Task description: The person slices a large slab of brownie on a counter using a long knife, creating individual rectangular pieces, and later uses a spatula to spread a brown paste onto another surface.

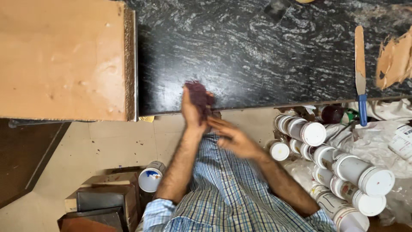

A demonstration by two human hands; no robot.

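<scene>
Maroon fuzzy wad [198, 95], just one, sits gripped in the left hand [192, 112] right at the edge of the black speckled stone slab [257, 51]. Right hand [231, 136] is blurred with fingers loosely spread, holding nothing, just beside it. One putty knife [360, 73] with a blue handle lies on the slab. Roughly a dozen white-lidded round tubs [339, 167] are heaped on the right.

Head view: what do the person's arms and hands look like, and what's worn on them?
Both hands are bare, with no gloves, rings or watch visible. The left hand and right hand lead into forearms that are bare and hairy. The shirt is checked in blue and white; its left sleeve is rolled up near the elbow. The right sleeve also ends near the elbow.
</scene>
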